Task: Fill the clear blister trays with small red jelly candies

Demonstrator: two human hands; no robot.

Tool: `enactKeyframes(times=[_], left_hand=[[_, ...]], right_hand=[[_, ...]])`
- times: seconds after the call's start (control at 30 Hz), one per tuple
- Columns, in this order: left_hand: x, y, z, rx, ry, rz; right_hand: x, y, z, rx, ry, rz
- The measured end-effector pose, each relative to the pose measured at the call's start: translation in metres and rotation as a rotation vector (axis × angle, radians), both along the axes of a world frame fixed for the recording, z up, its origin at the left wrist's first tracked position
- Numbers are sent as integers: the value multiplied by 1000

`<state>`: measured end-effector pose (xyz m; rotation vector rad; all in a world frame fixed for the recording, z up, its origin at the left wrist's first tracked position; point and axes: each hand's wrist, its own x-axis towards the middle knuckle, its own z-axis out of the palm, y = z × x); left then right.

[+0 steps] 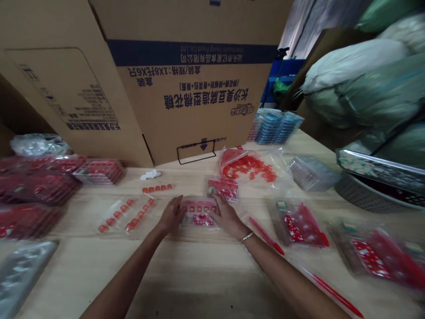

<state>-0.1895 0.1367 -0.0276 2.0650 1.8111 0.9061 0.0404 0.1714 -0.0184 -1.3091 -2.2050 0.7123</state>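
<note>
At the middle of the table lies a see-through plastic packet (199, 216) with a row of small red square pieces and a red-and-white patterned piece showing in it. My left hand (172, 215) grips its left end, fingers bent over the edge. On the opposite end, my right hand (226, 216) holds the packet between thumb and fingers. Just behind my right hand sits a similar small packet (229, 188) with a red patterned piece. Rows of orange-red pieces (139, 216) lie on plastic to the left of my left hand, and another row (157, 188) is farther back.
A big cardboard box (199, 115) stands across the back. Stacked red packs (99, 171) are at left, beyond a silvery tray (26, 274). A bag of red pieces (249, 167), blue packs (279, 126), red sticks (265, 235), filled packets (299, 223) and a grey basket (375, 192) occupy the right.
</note>
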Motion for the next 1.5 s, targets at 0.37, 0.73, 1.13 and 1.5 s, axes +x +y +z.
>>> enactKeyframes(times=[0.37, 0.73, 1.13, 1.5], left_hand=[[5, -53, -18, 8, 112, -33], [-41, -81, 7, -33, 500, 423], [70, -173, -10, 206, 450, -358], [32, -169, -1, 30, -49, 219]], right_hand=[[-9, -44, 9, 134, -319, 346], [34, 29, 57, 264, -298, 218], [66, 5, 46, 234, -483, 76], [79, -129, 7, 73, -617, 56]])
